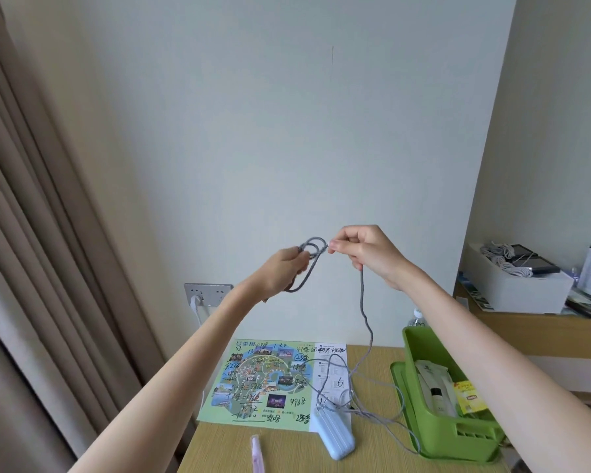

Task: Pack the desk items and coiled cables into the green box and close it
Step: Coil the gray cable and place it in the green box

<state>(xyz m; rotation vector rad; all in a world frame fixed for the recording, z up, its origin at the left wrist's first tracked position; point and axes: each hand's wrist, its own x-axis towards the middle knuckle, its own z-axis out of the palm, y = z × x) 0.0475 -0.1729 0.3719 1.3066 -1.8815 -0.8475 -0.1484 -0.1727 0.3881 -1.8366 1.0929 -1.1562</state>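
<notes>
both hands are raised in front of the wall, well above the desk [287, 448], which lets the loose length of the grey cable [361, 295] hang free while it is wound. the left hand [284, 271] grips a few small loops of the cable, its fingers curled round them, most likely so the coil cannot spring apart. the right hand [365, 254], just beside it, pinches the cable between thumb and fingertips right at the coil, placed to lay on the next loop. from that hand the cable drops straight down and ends in slack curves on the desk, near the pale blue power bank [335, 435]. i cannot tell whether it is plugged into it.

the power bank lies on the near right corner of a paper map [253, 380], and a pink pen [256, 452] sits at the near edge. the green box [420, 339] stands open on the right of the desk, already holding a yellow packet [468, 394] and a small bottle [435, 397]. a flat green piece [398, 370] at its left side is probably the lid.

by my reading this is the coiling step, early on: most of the cable is unwound, several items are not yet packed, and the box is not yet closed.
</notes>
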